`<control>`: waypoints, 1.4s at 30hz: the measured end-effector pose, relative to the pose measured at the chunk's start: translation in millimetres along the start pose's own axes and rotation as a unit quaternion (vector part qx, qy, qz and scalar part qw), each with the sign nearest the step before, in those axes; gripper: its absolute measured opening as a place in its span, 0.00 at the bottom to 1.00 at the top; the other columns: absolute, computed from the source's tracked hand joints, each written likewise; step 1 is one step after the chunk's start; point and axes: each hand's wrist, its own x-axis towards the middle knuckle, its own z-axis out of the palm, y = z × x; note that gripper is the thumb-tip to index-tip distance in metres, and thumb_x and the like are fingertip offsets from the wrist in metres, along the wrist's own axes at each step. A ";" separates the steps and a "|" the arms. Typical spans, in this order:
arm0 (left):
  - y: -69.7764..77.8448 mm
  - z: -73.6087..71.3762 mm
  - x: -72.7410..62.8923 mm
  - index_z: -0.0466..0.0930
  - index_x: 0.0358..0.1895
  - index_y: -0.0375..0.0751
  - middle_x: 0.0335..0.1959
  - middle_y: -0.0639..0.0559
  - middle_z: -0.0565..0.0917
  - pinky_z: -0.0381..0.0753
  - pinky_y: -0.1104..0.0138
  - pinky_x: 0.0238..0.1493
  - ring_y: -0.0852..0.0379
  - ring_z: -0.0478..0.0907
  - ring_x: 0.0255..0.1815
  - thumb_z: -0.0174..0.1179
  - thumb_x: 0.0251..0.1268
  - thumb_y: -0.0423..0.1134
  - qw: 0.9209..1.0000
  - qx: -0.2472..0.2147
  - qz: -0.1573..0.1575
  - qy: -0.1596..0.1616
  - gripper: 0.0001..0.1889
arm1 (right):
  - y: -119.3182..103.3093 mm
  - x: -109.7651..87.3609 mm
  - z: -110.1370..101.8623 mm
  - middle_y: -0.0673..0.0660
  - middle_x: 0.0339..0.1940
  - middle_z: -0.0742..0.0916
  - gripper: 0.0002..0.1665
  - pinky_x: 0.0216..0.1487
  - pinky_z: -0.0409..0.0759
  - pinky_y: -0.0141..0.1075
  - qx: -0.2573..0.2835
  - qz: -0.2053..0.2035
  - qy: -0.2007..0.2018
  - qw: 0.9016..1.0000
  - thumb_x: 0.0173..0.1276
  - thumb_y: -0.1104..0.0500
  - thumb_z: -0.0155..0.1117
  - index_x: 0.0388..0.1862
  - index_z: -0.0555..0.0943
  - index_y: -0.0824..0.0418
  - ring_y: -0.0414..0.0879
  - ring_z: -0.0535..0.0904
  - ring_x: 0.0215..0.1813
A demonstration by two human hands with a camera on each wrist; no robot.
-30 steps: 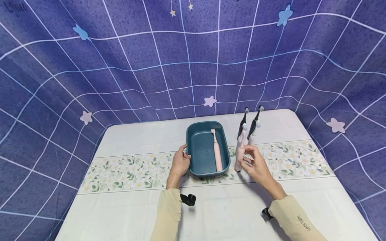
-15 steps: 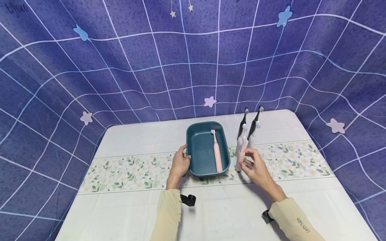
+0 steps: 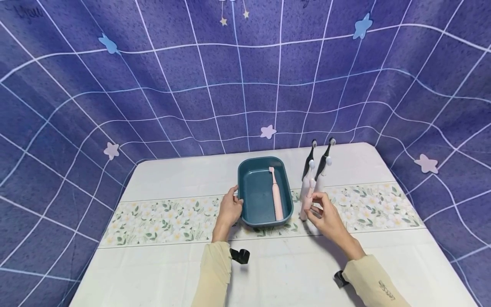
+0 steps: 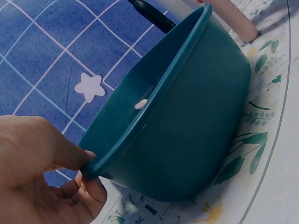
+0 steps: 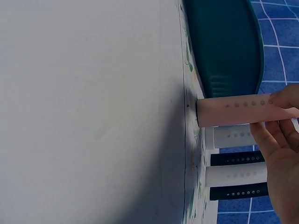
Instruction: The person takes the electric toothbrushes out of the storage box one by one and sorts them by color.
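Note:
My left hand [image 3: 229, 208] pinches the left rim of a dark teal basin [image 3: 256, 196], thumb inside and fingers below the lip in the left wrist view. Inside the basin, along its right side, lies a pink electric toothbrush [image 3: 277, 202]. To the right of the basin, my right hand [image 3: 326, 217] pinches a second pink electric toothbrush [image 3: 305, 207] by its upper handle, between thumb and fingers. This brush leans a little, head up. Its flat base end is close over the table in the right wrist view, where a row of dots shows on the handle [image 5: 233, 112].
Behind the held brush stand two black toothbrushes, one left [image 3: 309, 163] and one right [image 3: 323, 162], and two white ones [image 5: 233, 136], close together. A floral strip [image 3: 165, 219] crosses the white table [image 3: 161, 277]. A purple-blue curtain [image 3: 172, 85] surrounds the back and sides.
The held toothbrush's head has tipped down toward the front, with the right hand shifting slightly. The left hand and basin hold their place. The head view has tilted a little.

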 end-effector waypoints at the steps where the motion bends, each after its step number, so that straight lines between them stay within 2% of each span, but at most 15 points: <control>1: -0.1 0.1 -0.1 0.63 0.71 0.41 0.30 0.50 0.69 0.66 0.64 0.33 0.55 0.66 0.27 0.52 0.69 0.31 1.000 -0.001 0.000 0.000 0.27 | 0.1 0.0 0.0 0.69 0.47 0.77 0.26 0.48 0.80 0.34 -0.001 0.001 -0.001 1.000 0.50 0.83 0.65 0.48 0.66 0.79 0.26 0.73 0.52; 9: 0.2 0.0 -1.0 0.63 0.70 0.41 0.29 0.50 0.69 0.66 0.64 0.32 0.55 0.66 0.27 0.52 0.68 0.31 1.000 -0.002 0.000 0.002 0.27 | -1.7 -0.6 -0.6 0.68 0.47 0.77 0.26 0.47 0.79 0.46 -0.009 0.013 -0.013 1.000 0.51 0.82 0.65 0.48 0.67 0.78 0.25 0.71 0.53; 21: -0.8 0.8 -0.2 0.63 0.70 0.41 0.30 0.50 0.69 0.66 0.63 0.36 0.54 0.66 0.29 0.53 0.68 0.31 1.000 -0.003 -0.004 0.006 0.27 | -2.0 -1.5 -1.2 0.69 0.48 0.77 0.26 0.48 0.79 0.47 -0.013 0.032 -0.021 0.999 0.52 0.81 0.65 0.48 0.67 0.76 0.28 0.72 0.52; 28: -1.0 0.4 0.4 0.63 0.70 0.41 0.30 0.50 0.69 0.66 0.64 0.34 0.55 0.66 0.28 0.53 0.68 0.32 1.000 0.000 -0.002 0.005 0.27 | -4.6 -1.5 -2.7 0.68 0.49 0.78 0.27 0.51 0.79 0.44 -0.010 0.053 -0.021 0.998 0.52 0.79 0.67 0.50 0.68 0.76 0.30 0.73 0.52; 33: -0.6 -0.2 -0.5 0.63 0.71 0.41 0.30 0.50 0.69 0.66 0.64 0.34 0.55 0.66 0.28 0.53 0.69 0.32 1.000 -0.001 -0.004 0.005 0.27 | 4.6 -5.9 -7.6 0.68 0.52 0.76 0.30 0.53 0.78 0.41 0.025 0.063 -0.016 0.998 0.52 0.80 0.66 0.54 0.66 0.77 0.29 0.74 0.52; 38: -0.3 0.1 -0.5 0.63 0.71 0.41 0.30 0.50 0.69 0.65 0.63 0.35 0.55 0.66 0.28 0.52 0.69 0.32 1.000 0.001 -0.006 0.005 0.27 | 19.8 -12.8 -14.4 0.69 0.53 0.76 0.32 0.55 0.76 0.31 0.058 0.060 -0.007 0.996 0.55 0.79 0.65 0.58 0.65 0.75 0.37 0.77 0.53; 42: 0.0 0.2 -0.4 0.63 0.71 0.41 0.30 0.50 0.69 0.66 0.63 0.36 0.54 0.66 0.29 0.52 0.69 0.32 1.000 0.000 -0.006 0.005 0.27 | 15.2 -17.7 -19.5 0.71 0.52 0.75 0.32 0.55 0.76 0.29 0.094 0.055 0.011 0.994 0.55 0.79 0.64 0.58 0.65 0.75 0.40 0.78 0.54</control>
